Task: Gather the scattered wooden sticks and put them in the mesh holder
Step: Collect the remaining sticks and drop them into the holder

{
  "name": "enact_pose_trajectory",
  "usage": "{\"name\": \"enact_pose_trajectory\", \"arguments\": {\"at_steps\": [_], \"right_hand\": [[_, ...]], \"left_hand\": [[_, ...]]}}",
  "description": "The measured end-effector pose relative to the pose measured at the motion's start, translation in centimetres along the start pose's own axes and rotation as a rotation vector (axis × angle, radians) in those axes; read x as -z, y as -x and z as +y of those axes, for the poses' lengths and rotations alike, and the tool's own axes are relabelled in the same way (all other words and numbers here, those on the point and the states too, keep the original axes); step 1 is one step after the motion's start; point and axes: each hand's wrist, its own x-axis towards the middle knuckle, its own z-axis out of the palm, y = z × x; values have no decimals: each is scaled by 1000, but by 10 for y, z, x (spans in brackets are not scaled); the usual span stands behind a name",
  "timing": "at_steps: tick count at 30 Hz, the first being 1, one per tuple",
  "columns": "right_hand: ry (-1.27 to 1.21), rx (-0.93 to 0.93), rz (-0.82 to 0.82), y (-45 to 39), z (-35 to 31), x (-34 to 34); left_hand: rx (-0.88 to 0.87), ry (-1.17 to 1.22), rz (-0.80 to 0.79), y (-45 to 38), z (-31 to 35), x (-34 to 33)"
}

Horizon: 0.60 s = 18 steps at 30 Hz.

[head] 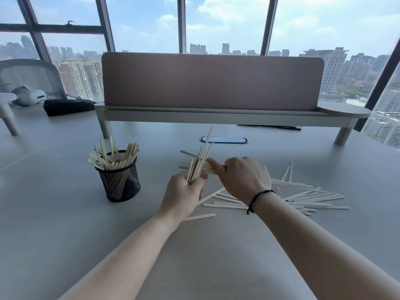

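Head view. Mesh holder (120, 177) stands upright on the grey desk (65, 213), already well stocked with sticks fanned out above its rim. All places below are given from it.

Left hand (184, 191), just right of the holder: fingers curled round a bundle of sticks (200, 161), ends splayed upward and away, uneven in length above the fist.

Right hand (242, 176), further right, touching the bundle: fingers curled and index finger stretched toward it, apparently feeding or squaring a few sticks lying crosswise against it. Whether it actually pinches any, cannot tell; the fingertips are hidden behind the hand. Black cord at the wrist.

Loose sticks (303, 198) lie flat, well right of the holder, in an overlapping heap; one stray stick (199, 216) lies nearer, below the left hand.

Step in hand, as judged: consolidating a handful. To do it well, align the crosswise sticks with the bundle before tightening, tap the ends level, then lower them into the holder's free gap rather than onto the leaning sticks.
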Motion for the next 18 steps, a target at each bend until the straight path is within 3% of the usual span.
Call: {"name": "enact_pose_trajectory", "arguments": {"at_steps": [5,12,18], "right_hand": [[-179,-197,-51,-16,8,11],[-918,-418,-76,-40,-11,51],[-1272,-357,-110,-41,-28,74]], "left_hand": [[31,191,95,-8,-2,8],[84,279,55,-9,-6,9],[114,329,28,-6,-2,8]]}}
